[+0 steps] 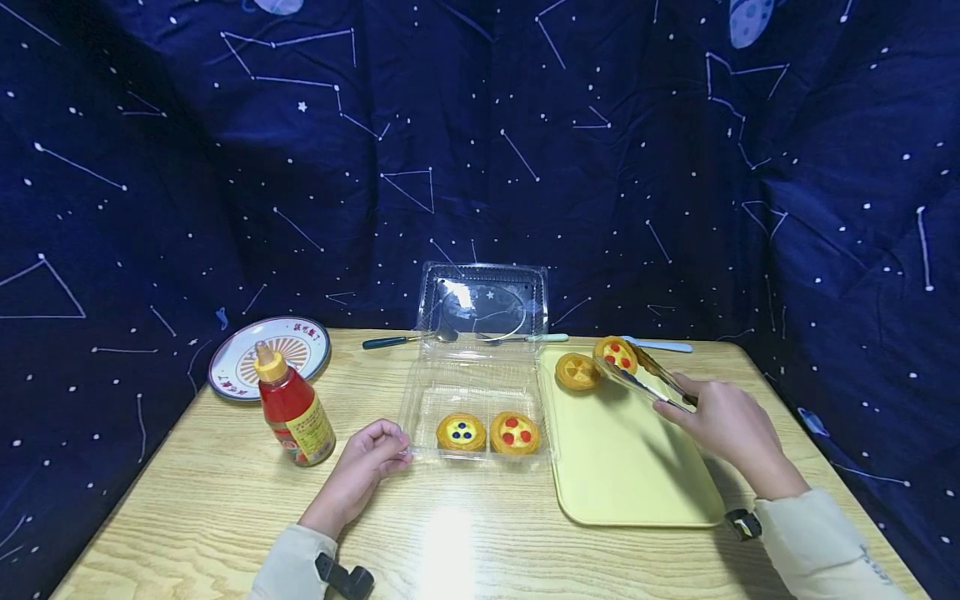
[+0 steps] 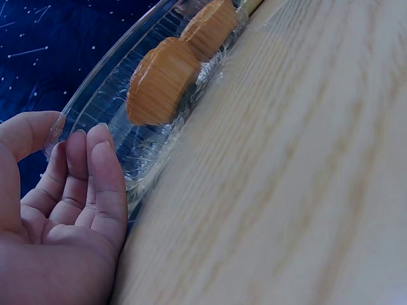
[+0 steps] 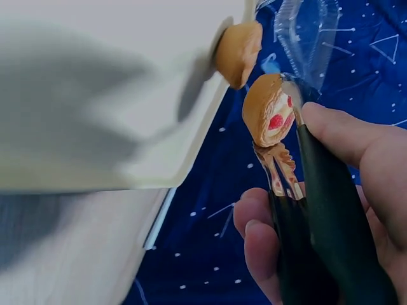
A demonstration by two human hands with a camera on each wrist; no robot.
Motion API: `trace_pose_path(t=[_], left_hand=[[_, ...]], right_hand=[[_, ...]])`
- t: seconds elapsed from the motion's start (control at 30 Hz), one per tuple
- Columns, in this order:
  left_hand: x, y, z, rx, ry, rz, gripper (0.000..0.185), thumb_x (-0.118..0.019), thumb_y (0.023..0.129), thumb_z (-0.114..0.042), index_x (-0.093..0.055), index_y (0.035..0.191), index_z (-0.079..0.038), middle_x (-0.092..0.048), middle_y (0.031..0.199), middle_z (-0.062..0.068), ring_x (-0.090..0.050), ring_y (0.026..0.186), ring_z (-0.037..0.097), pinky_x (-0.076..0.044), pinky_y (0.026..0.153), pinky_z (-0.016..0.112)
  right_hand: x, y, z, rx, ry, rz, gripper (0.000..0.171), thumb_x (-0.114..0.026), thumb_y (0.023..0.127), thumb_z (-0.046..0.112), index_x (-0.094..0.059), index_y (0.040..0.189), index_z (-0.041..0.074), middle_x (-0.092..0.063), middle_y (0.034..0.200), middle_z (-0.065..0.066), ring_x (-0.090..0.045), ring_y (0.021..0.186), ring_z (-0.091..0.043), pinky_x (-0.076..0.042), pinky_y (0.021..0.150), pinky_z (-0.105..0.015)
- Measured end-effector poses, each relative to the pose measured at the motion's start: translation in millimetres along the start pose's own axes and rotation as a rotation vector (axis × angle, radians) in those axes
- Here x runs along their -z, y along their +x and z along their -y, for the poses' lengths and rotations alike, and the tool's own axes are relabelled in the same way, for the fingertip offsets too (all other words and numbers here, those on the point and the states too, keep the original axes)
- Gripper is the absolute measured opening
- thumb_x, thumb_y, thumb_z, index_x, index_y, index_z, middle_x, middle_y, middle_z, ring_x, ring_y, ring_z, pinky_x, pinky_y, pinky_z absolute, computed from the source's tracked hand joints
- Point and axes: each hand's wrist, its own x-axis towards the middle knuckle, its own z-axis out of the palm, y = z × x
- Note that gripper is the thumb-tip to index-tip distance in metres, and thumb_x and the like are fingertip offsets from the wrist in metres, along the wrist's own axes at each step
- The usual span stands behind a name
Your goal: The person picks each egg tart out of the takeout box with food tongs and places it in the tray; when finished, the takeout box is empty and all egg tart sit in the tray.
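A person worked at a wooden table point(image 1: 390, 533) with both hands. The right hand's point(image 1: 727, 417) fingers and thumb closed narrowly round the dark handles of metal tongs point(image 3: 340, 222). Out ahead of those fingers, between the tong tips, was the held tart point(image 1: 619, 354), topped with red pieces and seemingly clear of the yellow tray point(image 1: 630, 467) beneath. A second tart point(image 1: 577, 372) lay on the tray, just left of the tips.

The left hand's point(image 1: 371, 450) thumb and fingertips pinched the near left corner of an open clear container point(image 1: 450, 398). Inside, to the right of those fingers, sat a blueberry-topped tart point(image 1: 461, 432), then a red-topped tart point(image 1: 515, 433). Behind the left hand's fingers and to their left stood a red bottle point(image 1: 300, 417).

Good handling seemed to call for light, even pressure on both sides of the held tart, tips kept away from its neighbour, and a steady left pinch, since the thin plastic looked easy to shift or bend.
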Motion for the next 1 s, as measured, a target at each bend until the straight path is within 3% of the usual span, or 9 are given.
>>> trace_pose_path(t=[0.1,0.3,0.43,0.53,0.63,0.73,0.83,1.0], left_hand=[[0.3,-0.3,0.0,-0.001,0.003,0.003,0.010,-0.052,0.097,0.000,-0.055,0.093,-0.008,-0.062,0.094,0.010,-0.064,0.085,0.020,-0.055,0.084,0.036],[1.2,0.3,0.9,-0.007,0.006,0.011,0.009,-0.051,0.098,0.000,-0.056,0.094,-0.007,-0.062,0.094,0.010,-0.064,0.085,0.019,-0.055,0.083,0.035],[1.8,0.3,1.4,-0.013,0.007,0.013,0.007,-0.052,0.098,-0.001,-0.055,0.095,-0.006,-0.062,0.095,0.012,-0.064,0.085,0.019,-0.056,0.083,0.035],[2.1,0.3,1.8,-0.016,0.010,0.013,0.005,-0.052,0.098,-0.001,-0.055,0.095,-0.005,-0.061,0.096,0.012,-0.064,0.086,0.020,-0.056,0.083,0.035],[2.2,0.4,2.4,-0.014,0.006,0.010,0.006,-0.052,0.097,-0.001,-0.055,0.095,-0.005,-0.062,0.096,0.012,-0.064,0.085,0.020,-0.056,0.083,0.035],[2.0,0.5,2.6,-0.013,0.004,0.013,0.005,-0.053,0.097,-0.001,-0.055,0.095,-0.005,-0.061,0.094,0.011,-0.064,0.085,0.020,-0.055,0.083,0.035],[1.9,0.5,2.7,-0.016,0.004,0.014,0.004,-0.052,0.098,-0.001,-0.055,0.096,-0.004,-0.061,0.094,0.011,-0.064,0.085,0.020,-0.056,0.083,0.035],[2.3,0.8,2.8,-0.019,0.009,0.006,0.006,-0.052,0.098,0.000,-0.056,0.096,-0.005,-0.061,0.094,0.012,-0.064,0.086,0.021,-0.056,0.083,0.035]], right_hand=[[-3.7,0.9,-5.9,-0.018,-0.001,0.013,0.063,-0.067,0.089,0.054,-0.062,0.131,0.007,-0.069,0.098,-0.024,-0.064,0.076,-0.040,-0.043,0.047,-0.048],[-8.9,4.1,-13.6,-0.055,-0.013,0.071,0.073,-0.063,0.088,0.061,-0.058,0.135,0.005,-0.064,0.105,-0.031,-0.060,0.074,-0.033,-0.039,0.044,-0.041],[-11.9,6.4,-17.2,-0.060,-0.026,0.114,0.075,-0.062,0.088,0.061,-0.057,0.136,0.004,-0.057,0.074,-0.016,-0.053,0.069,-0.029,-0.035,0.043,-0.038],[-14.7,8.3,-19.6,-0.055,-0.038,0.135,0.075,-0.062,0.088,0.062,-0.057,0.135,0.004,-0.047,0.065,-0.004,-0.052,0.068,-0.028,-0.035,0.043,-0.039],[-17.1,10.1,-21.4,-0.053,-0.045,0.143,0.075,-0.063,0.087,0.063,-0.058,0.132,0.003,-0.055,0.071,-0.006,-0.056,0.070,-0.031,-0.039,0.044,-0.042],[-16.5,10.1,-22.4,-0.066,-0.046,0.154,0.081,-0.061,0.085,0.067,-0.056,0.134,0.002,-0.064,0.087,-0.020,-0.061,0.077,-0.040,-0.042,0.045,-0.047],[-13.5,9.4,-21.7,-0.082,-0.044,0.158,0.086,-0.059,0.084,0.071,-0.054,0.135,0.002,-0.064,0.098,-0.027,-0.061,0.078,-0.040,-0.042,0.046,-0.047],[-6.5,7.5,-17.7,-0.091,-0.040,0.130,0.082,-0.057,0.085,0.071,-0.056,0.134,0.005,-0.055,0.073,-0.012,-0.052,0.066,-0.029,-0.036,0.044,-0.040]])
